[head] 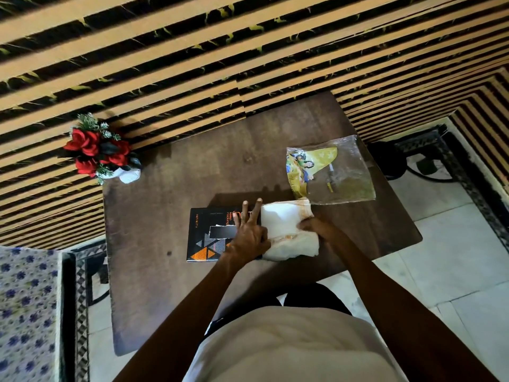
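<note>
Head camera shows the white cloth (283,219) lying in a thick folded bundle on the table (165,285), its left edge over a black book (203,235). The left hand (248,232) presses flat at that edge, fingers straight. The right hand (316,227) curls into the middle crease, gripping it. Folding looks nearly done, I'd say; squaring up remains, perhaps slipping it into the clear bag (349,172) behind.

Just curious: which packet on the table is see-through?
The plastic bag beyond the right hand, showing a yellow card inside; the white bundle and black box are opaque.
</note>
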A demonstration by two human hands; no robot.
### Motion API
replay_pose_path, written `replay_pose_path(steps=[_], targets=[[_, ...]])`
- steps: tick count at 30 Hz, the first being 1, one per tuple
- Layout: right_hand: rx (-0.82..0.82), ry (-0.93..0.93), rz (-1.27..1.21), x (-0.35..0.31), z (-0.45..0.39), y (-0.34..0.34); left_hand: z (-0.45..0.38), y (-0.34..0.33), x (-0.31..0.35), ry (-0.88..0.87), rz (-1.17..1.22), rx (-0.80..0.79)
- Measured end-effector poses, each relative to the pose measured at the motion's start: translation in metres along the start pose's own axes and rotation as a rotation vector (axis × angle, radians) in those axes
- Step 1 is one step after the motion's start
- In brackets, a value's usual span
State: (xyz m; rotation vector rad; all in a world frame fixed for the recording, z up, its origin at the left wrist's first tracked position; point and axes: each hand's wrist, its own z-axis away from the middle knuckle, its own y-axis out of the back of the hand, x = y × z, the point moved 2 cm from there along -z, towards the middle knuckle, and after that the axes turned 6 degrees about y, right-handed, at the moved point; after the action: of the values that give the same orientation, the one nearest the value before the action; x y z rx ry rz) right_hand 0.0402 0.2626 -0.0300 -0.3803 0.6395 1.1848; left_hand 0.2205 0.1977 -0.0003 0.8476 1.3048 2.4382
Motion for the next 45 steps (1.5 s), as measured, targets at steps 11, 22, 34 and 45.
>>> replay_pose_path(steps=[11, 22, 34, 45], targets=[[-0.157, 0.066, -0.066, 0.003, -0.015, 0.006, -0.010, 0.011, -0.005, 0.035, 0.045, -0.036], [-0.121, 0.038, -0.010, -0.011, -0.001, -0.032, -0.007, 0.041, -0.023, -0.072, 0.029, -0.215], [-0.192, -0.072, 0.163, 0.002, -0.005, -0.021, -0.006, 0.033, -0.037, -0.080, -0.104, -0.099], [-0.230, 0.018, -0.109, 0.004, -0.007, -0.026, -0.009, 0.028, -0.045, -0.099, -0.131, -0.129]])
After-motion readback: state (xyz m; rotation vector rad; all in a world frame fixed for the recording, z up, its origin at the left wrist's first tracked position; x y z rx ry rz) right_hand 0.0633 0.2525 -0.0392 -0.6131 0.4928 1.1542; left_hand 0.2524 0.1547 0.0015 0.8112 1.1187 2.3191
